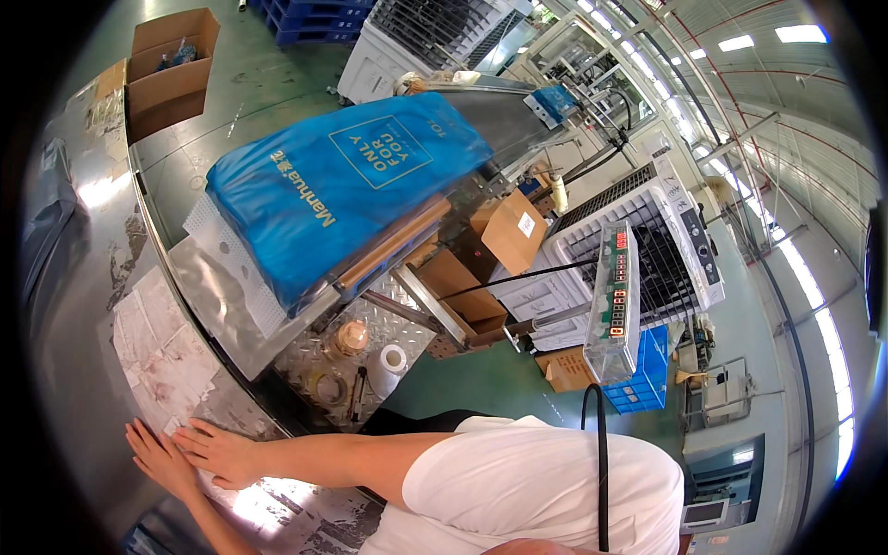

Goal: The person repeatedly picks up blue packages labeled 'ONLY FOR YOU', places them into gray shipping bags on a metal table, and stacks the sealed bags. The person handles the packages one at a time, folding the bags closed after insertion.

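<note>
My left hand [165,462] lies flat on the worn metal tabletop [63,356] at the lower left, its fingers stretched out. Close beside it, my right hand [222,453] rests with its fingers spread, its fingertips near or over the back of the left hand. Neither hand holds anything. Under and ahead of them is a scuffed, whitish patch of paper or tape [157,347] stuck to the metal. Farther off, a large blue plastic-wrapped package [342,185] with pale printing lies on a conveyor, away from both hands.
A tread-plate shelf holds rolls of tape [392,359] and a black-handled cutter [357,393]. A lit red display box [612,301] stands to the right, near a white air cooler [638,231]. Dark plastic [51,208] lies at far left; an open carton [171,79] stands beyond.
</note>
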A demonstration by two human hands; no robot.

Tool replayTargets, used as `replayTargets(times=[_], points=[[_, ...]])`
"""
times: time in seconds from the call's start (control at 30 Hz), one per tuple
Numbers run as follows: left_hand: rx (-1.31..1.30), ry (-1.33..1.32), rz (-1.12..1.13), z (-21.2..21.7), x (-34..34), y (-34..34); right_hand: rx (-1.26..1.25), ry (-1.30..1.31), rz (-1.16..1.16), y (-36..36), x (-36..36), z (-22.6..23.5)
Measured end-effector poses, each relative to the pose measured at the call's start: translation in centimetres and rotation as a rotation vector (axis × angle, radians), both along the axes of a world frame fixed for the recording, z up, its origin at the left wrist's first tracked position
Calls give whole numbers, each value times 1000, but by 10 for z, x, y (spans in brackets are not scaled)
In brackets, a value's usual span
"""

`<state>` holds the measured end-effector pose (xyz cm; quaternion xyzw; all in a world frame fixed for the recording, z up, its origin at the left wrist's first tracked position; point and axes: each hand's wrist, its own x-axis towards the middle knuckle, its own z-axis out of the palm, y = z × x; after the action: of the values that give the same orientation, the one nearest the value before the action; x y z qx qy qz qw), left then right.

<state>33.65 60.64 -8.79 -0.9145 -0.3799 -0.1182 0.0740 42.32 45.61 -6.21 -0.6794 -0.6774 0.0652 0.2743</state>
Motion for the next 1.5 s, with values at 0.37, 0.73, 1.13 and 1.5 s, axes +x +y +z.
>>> replayTargets(times=[0.37, 0.73, 1.13, 1.5], points=[[3, 23, 14, 6, 3, -4, 3, 64, 19, -2, 2, 3], [-149, -311, -205, 17, -2, 2, -18, 176, 48, -5, 3, 9], [-585, -258, -512, 166, 154, -149, 2, -61, 129, -4, -1, 14], [19, -55, -649, 154, 171, -140, 78, 447, 189, -26, -4, 36]])
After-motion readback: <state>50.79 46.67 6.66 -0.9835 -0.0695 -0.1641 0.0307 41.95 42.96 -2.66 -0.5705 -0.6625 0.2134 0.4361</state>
